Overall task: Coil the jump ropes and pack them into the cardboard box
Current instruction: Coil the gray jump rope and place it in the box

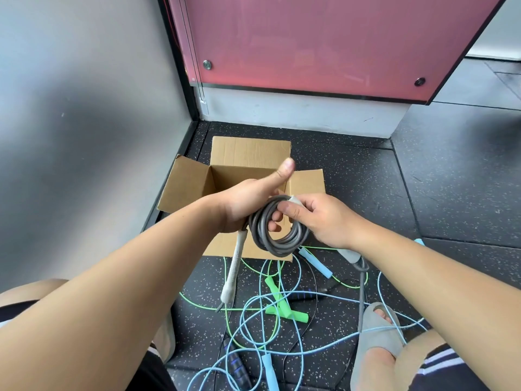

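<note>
Jump ropes [270, 372] are lying loose and tangled on the dark speckled floor [352, 176] nearest the camera, with blue, green and black cords crossing one another between the person's legs. A pair of green handles [298, 316] is lying among them. A foot in a grey slipper [375, 340] is resting at the right edge of the tangle. Above this, a grey rope [277, 238] is being held as a round coil of several loops. The left hand [245, 201] is gripping the coil with its fingers curled through the middle and its thumb sticking up. One pale handle [234, 272] is hanging down from that side. The right hand [321, 218] is grasping the other pale handle, pressing its tip against the top of the coil. A grey tail of cord is trailing from under the wrist down towards the slipper. The coil is hovering over the near flap of the cardboard box [248, 150], which is standing open on the floor just behind the hands. Beyond the box a red panel [310, 38] is rising above a pale base, beside a grey wall [84, 80].
</note>
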